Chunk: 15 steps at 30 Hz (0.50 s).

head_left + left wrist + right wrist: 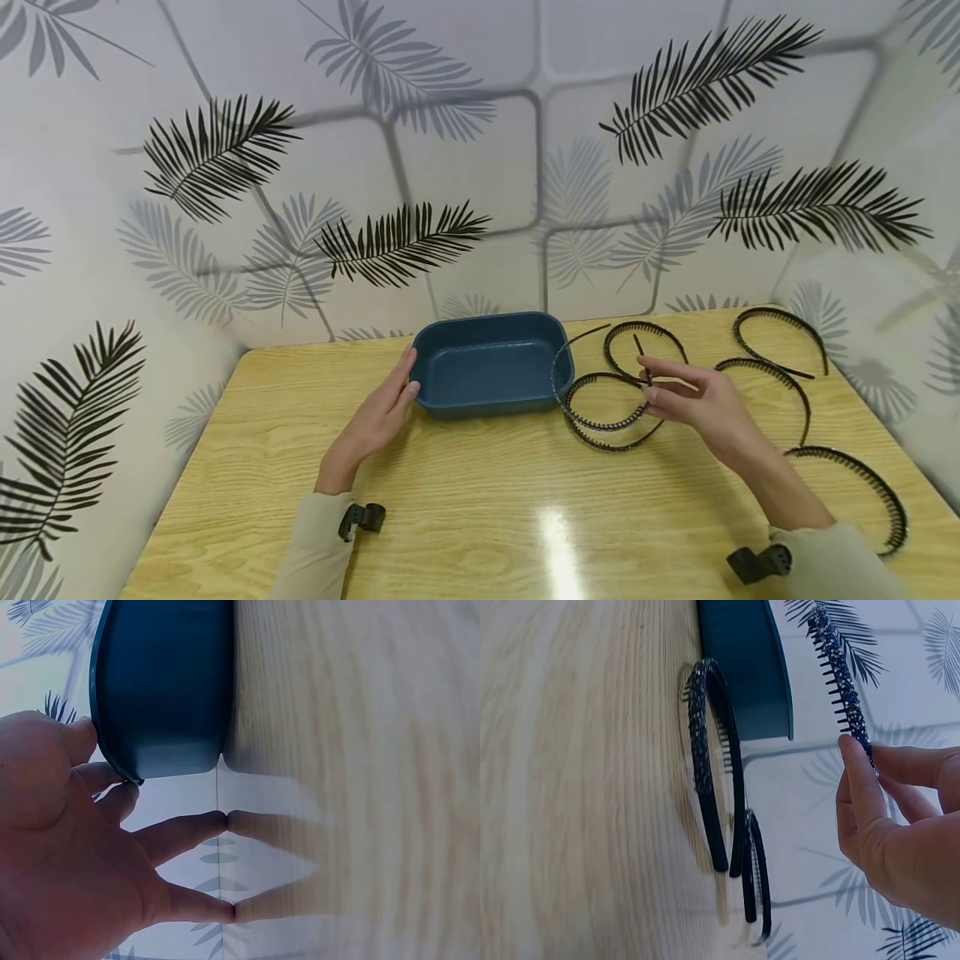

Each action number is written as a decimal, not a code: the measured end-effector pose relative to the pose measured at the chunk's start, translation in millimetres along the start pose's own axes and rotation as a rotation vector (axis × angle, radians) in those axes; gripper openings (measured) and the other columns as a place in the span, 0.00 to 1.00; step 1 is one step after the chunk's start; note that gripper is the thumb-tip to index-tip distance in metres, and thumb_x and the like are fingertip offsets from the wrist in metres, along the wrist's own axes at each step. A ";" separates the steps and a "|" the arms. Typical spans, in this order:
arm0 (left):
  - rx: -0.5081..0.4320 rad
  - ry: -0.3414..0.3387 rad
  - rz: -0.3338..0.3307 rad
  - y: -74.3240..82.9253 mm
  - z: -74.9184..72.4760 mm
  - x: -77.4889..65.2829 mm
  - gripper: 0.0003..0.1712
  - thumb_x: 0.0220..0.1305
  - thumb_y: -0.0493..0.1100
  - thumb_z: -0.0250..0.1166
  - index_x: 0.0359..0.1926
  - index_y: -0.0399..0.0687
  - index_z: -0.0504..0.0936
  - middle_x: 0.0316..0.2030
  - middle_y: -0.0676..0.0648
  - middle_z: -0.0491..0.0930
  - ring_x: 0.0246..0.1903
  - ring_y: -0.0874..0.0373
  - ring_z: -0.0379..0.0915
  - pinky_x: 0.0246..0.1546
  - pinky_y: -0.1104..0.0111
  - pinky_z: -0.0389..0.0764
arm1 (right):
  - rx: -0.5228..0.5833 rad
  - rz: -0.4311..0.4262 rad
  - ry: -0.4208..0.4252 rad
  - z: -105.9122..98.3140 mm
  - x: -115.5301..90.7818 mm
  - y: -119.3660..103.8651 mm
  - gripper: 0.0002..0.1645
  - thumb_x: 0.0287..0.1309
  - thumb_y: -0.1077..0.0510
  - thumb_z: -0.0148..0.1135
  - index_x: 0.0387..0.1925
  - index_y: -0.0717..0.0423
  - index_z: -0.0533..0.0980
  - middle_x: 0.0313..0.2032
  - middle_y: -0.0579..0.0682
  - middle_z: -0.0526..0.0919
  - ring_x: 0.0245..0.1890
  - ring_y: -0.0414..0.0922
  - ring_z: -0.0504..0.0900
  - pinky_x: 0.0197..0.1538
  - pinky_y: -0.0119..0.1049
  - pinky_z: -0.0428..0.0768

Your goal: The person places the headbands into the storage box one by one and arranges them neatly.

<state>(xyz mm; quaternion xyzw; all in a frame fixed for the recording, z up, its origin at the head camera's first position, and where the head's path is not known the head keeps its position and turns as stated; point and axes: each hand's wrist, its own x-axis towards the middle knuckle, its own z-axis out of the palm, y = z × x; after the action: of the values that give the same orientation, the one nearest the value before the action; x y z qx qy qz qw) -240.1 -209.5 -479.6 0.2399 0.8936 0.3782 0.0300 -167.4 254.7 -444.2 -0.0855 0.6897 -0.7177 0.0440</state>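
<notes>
My left hand (378,417) rests its thumb and spread, mostly straight fingers against the left end of a dark blue plastic basin (491,408). In the left wrist view, the thumb and nearest fingers are right at the basin's rim (96,697), while two lower fingers reach down to the tabletop. My right hand (693,404) pinches a black toothed headband (844,682) covered in glittery stones between thumb and fingertips, raised right of the basin. Below it, another sparkly headband (699,727) stands on the table, close to the basin's right end.
More black headbands lie on the wooden table (450,508): one behind the right hand (647,324), and others farther right, including a toothed headband (892,500) near the right edge. A wall (480,167) with a leaf pattern rises directly behind the table.
</notes>
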 end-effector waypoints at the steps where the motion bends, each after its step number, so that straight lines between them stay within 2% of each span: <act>1: -0.002 -0.001 0.001 0.0 0.0 0.1 0.36 0.86 0.46 0.43 0.82 0.40 0.40 0.82 0.43 0.36 0.80 0.45 0.36 0.76 0.46 0.48 | -0.003 -0.001 0.002 3.3 2.7 0.1 0.32 0.68 0.67 0.65 0.70 0.72 0.68 0.57 0.38 0.81 0.54 0.36 0.84 0.52 0.38 0.84; 10: -0.026 -0.004 0.023 -2.4 0.5 -2.0 0.36 0.86 0.47 0.43 0.82 0.39 0.40 0.82 0.43 0.35 0.80 0.45 0.35 0.76 0.46 0.48 | 0.026 0.008 0.038 29.8 23.8 2.5 0.33 0.69 0.67 0.65 0.71 0.71 0.67 0.56 0.48 0.78 0.49 0.38 0.85 0.51 0.38 0.85; 15: -0.021 -0.007 0.014 -2.3 0.3 -1.5 0.36 0.86 0.47 0.42 0.83 0.41 0.40 0.82 0.45 0.34 0.80 0.47 0.34 0.76 0.47 0.48 | 0.038 -0.019 0.052 45.5 34.7 2.4 0.32 0.68 0.69 0.64 0.71 0.71 0.68 0.53 0.46 0.82 0.49 0.38 0.85 0.50 0.37 0.85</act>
<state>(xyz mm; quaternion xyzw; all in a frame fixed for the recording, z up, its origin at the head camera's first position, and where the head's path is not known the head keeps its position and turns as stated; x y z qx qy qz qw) -239.6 -211.4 -481.6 0.2473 0.8877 0.3870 0.0329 -193.3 203.6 -442.8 -0.0725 0.6758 -0.7332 0.0205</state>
